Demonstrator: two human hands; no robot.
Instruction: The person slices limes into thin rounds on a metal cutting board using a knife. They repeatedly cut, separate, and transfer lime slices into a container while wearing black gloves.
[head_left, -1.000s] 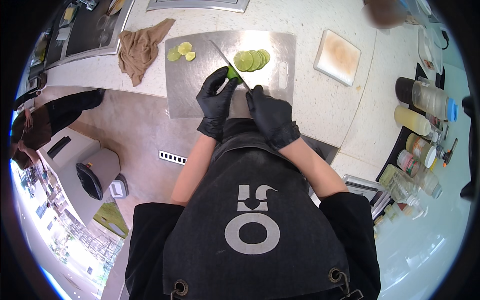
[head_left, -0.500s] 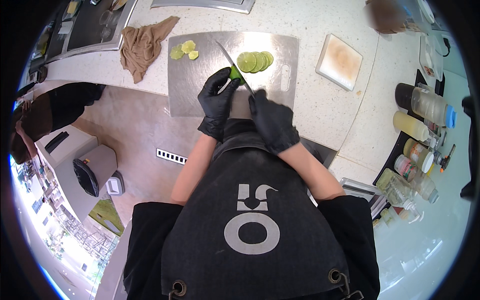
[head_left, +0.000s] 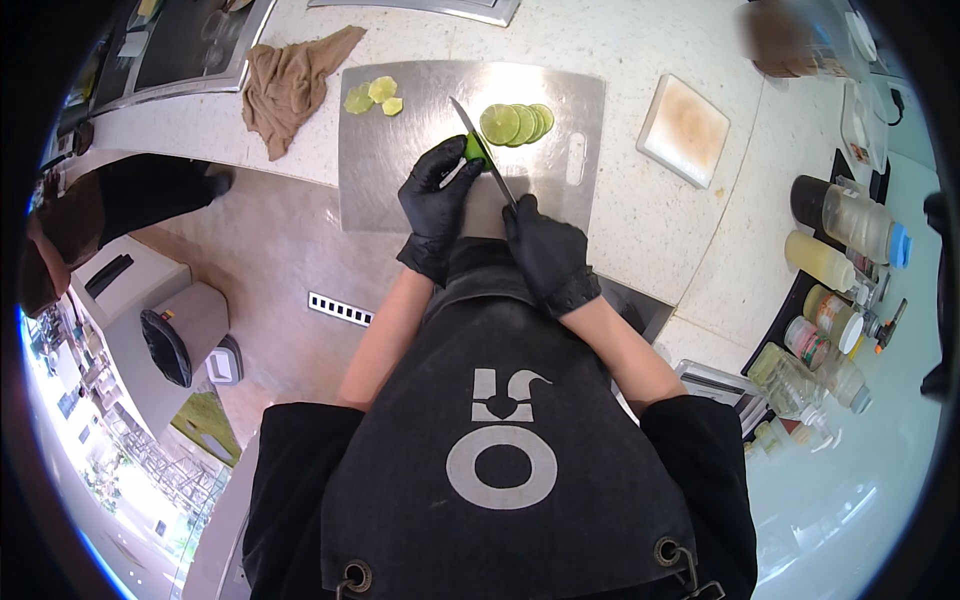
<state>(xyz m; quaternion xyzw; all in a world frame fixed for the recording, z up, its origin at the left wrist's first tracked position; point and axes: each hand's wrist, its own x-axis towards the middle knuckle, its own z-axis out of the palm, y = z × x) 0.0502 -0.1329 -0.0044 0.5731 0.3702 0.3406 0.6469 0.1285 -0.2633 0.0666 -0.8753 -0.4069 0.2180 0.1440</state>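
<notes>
A metal cutting board [head_left: 375, 180] lies on the counter in front of me. My left hand [head_left: 437, 190], in a black glove, grips a piece of green lime [head_left: 474, 150] near the board's middle. My right hand [head_left: 548, 250], gloved too, is closed round the handle of a knife [head_left: 490, 150]. The blade points away from me and lies against the right side of the lime. Just right of the blade, a fanned row of lime slices [head_left: 500, 124] rests on the board. Several small lime end pieces [head_left: 382, 90] sit at its far left.
Left of the board lies a crumpled brown cloth [head_left: 290, 90]. A white block [head_left: 684, 130] with a brownish top stands to its right. Bottles [head_left: 820, 258] and jars line the right wall. Another person's dark-clothed legs [head_left: 145, 205] show at the left, beyond a bin [head_left: 185, 335].
The knife and my right hand have shifted slightly, the blade now standing a little steeper beside the lime. My left hand keeps its hold. The whole view has moved a little.
</notes>
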